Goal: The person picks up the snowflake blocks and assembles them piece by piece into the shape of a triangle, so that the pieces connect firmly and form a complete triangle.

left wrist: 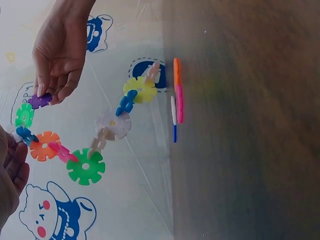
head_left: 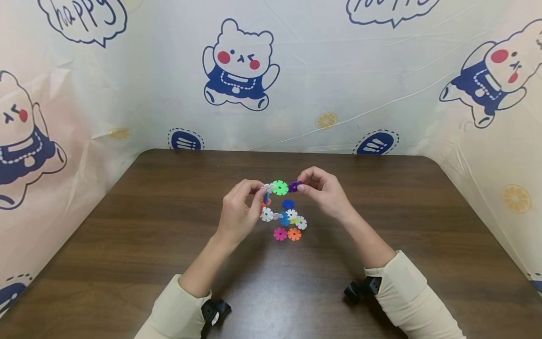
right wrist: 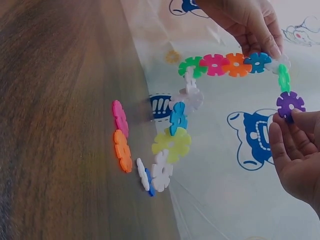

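A chain of notched plastic flower discs hangs above the table between both hands. My left hand (head_left: pixel 239 212) pinches the chain at a white disc (right wrist: pixel 280 64), next to a blue disc (right wrist: pixel 258 62). With thumb and fingers, my right hand (head_left: pixel 325 190) pinches the purple disc (head_left: pixel 294 187) at one end. A light green disc (head_left: pixel 280 187) joins the purple and white ones. From the left hand, orange (left wrist: pixel 45 146), pink, green (left wrist: pixel 86 166), white, blue and yellow (left wrist: pixel 140 90) discs hang down in linked turns, ending in a white disc (right wrist: pixel 161 171).
On the brown table (head_left: pixel 169 197) lie a pink disc (head_left: pixel 280 234) and an orange disc (head_left: pixel 294 234), side by side. A blue disc (head_left: pixel 288 204) and a white disc (right wrist: pixel 143 174) also lie there. A printed sheet (head_left: pixel 305 84) stands behind the table and along both sides.
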`<state>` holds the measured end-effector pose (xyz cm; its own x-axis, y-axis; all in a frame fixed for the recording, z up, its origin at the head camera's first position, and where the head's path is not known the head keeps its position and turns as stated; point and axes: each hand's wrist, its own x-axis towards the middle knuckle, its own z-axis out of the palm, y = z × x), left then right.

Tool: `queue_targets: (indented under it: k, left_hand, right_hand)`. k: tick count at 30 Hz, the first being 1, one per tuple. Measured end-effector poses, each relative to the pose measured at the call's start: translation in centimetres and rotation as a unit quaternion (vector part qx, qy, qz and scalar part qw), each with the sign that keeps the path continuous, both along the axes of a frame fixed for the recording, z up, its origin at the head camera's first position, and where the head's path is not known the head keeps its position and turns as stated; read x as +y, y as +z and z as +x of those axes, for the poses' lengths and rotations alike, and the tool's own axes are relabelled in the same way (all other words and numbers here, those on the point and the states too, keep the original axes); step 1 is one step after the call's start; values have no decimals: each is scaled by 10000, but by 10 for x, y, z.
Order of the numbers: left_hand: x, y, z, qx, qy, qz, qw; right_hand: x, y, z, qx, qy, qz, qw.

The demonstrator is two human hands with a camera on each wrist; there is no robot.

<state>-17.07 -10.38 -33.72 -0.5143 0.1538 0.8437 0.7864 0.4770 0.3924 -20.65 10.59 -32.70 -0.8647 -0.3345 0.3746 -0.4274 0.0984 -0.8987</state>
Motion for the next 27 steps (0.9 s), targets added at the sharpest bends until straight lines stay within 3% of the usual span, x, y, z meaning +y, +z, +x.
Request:
queue_targets:
  k: [27]
  left_hand:
    - [1, 0, 2, -128, 6, 51, 9999]
  right_hand:
    - [-2, 0, 3, -11, -70, 134, 9999]
